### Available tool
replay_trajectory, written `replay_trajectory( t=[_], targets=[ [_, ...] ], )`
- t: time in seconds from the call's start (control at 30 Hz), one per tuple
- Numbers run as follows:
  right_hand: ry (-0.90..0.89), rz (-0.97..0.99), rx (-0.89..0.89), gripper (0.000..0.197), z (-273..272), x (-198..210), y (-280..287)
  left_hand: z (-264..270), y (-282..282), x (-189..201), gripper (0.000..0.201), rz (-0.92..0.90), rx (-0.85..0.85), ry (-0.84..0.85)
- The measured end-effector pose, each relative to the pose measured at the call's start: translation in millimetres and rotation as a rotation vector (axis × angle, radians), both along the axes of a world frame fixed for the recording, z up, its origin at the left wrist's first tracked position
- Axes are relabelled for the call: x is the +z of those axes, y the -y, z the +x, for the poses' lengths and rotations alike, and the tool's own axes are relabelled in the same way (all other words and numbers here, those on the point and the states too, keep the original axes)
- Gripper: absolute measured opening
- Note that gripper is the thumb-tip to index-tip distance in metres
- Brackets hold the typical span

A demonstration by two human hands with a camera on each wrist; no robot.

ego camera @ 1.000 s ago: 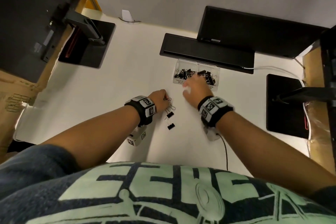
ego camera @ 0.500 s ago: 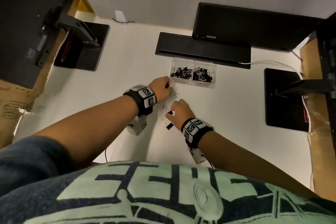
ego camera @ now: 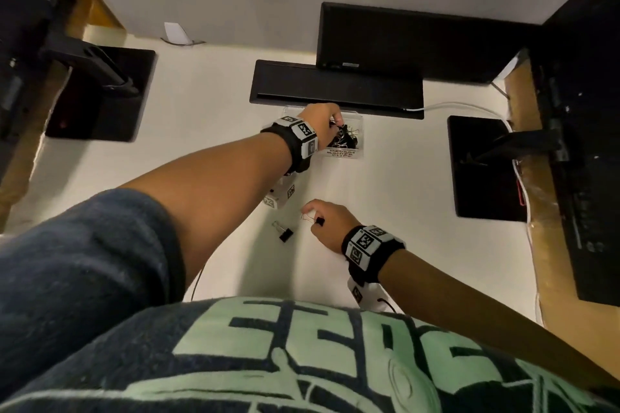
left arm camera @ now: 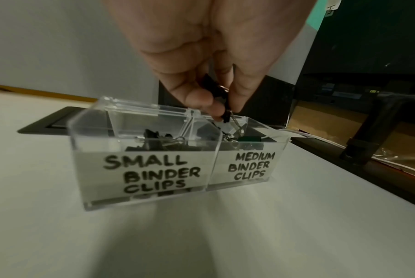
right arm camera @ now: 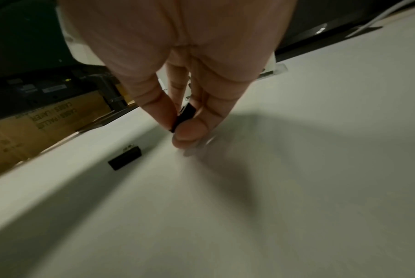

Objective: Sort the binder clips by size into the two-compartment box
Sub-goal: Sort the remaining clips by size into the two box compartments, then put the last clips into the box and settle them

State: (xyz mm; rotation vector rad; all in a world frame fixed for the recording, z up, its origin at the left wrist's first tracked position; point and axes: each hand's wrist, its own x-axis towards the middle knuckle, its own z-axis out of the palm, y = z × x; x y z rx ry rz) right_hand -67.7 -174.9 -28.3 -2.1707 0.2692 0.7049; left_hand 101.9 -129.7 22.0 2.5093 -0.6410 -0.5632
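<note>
One clip [ego camera: 286,234] lies loose on the white desk [ego camera: 208,151], to the left of the rest of the action and near the person's body, touched by neither hand, so by my reading the sorting is close to its end: this clip and the two now in hand look like all that is left. Both compartments of the clear box [left arm camera: 142,169] already hold a heap of black clips, the left one labelled SMALL BINDER CLIPS and the right one MEDIUM BINDER CLIPS. Over that box the left hand [ego camera: 318,126] reaches down with thumb and fingertips pinched on a black clip [left arm camera: 219,94], whose wire loops hang below the fingertips, just over the rim at the divider and leaning toward the medium side; it has not been let go. Further right and nearer the body, the right hand [ego camera: 330,225] pinches another black clip [right arm camera: 186,116] between thumb and fingers, just above the desk, its wire handles pointing away from the palm toward the loose clip. Its size I cannot judge with confidence from these views.
</note>
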Motion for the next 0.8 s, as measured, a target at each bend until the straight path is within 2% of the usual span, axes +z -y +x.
replay_trajectory(
  t=[0.07, 0.2, 0.3, 0.37, 0.47, 0.53, 0.63, 0.8],
  targets=[
    [-0.011, 0.030, -0.058, 0.031, -5, -2, 3, 0, 8, -2, 0.018, 0.024, -0.019, 0.002],
    [-0.012, 0.050, -0.134, 0.015, -3, -2, 8, -4, 7, -7, 0.034, 0.071, -0.191, 0.028],
    [0.011, 0.060, -0.164, 0.015, 7, 2, 19, -12, -12, -5, 0.039, 0.040, -0.220, 0.102],
    [0.055, 0.058, -0.217, 0.021, 18, 5, 31, -23, -31, -5, 0.033, -0.010, -0.201, 0.133],
    [0.137, 0.040, -0.285, 0.014, 36, 15, 49, -47, -65, -10, 0.025, 0.036, -0.222, 0.006],
    [0.189, 0.006, -0.302, 0.011, 48, 22, 59, -64, -86, -21, 0.031, 0.220, -0.343, -0.137],
    [0.271, -0.065, -0.322, 0.014, 65, 31, 69, -85, -110, -38, 0.043, 0.390, -0.456, -0.218],
    [0.341, -0.202, -0.306, 0.017, 89, 41, 77, -94, -118, -52, 0.035, 0.364, -0.504, -0.245]
  ],
)
